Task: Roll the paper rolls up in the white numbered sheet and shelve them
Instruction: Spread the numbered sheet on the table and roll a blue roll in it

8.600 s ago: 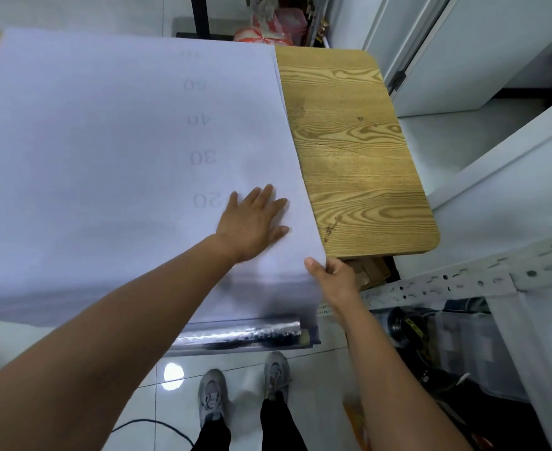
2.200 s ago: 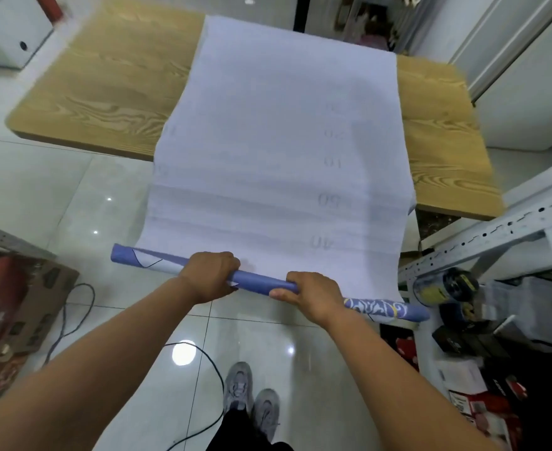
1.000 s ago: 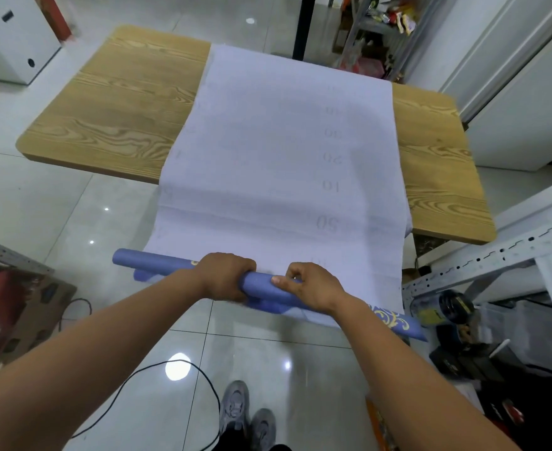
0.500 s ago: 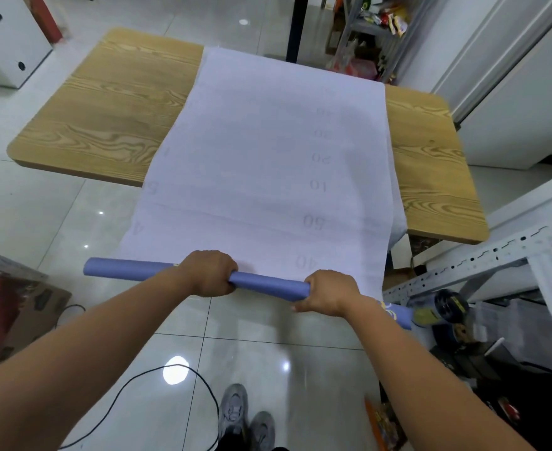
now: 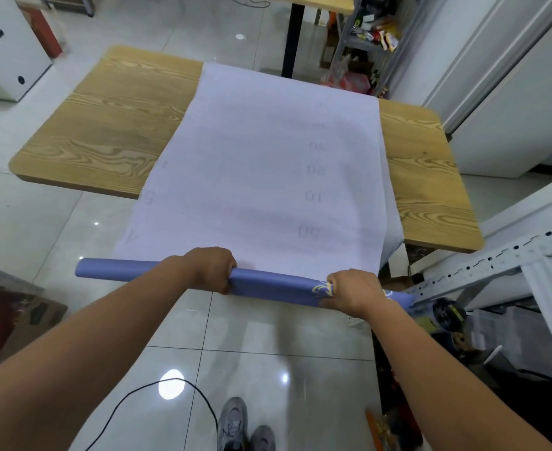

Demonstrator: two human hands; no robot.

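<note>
Blue-violet paper roll [image 5: 268,284], gripped from above by the left hand [image 5: 211,268] near mid-length and the right hand [image 5: 352,289] over its gold pattern, fingers curled round it. White numbered sheet [image 5: 268,174] runs from both hands across the wooden table [image 5: 105,125]. Earlier, numeral 40 showed beyond the right hand; now 50 lies nearest.

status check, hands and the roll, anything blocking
Left hand and right hand grip the purple roll. White sheet runs from roll onto table, mostly unrolled. Roll's right end close to metal rack.
</note>
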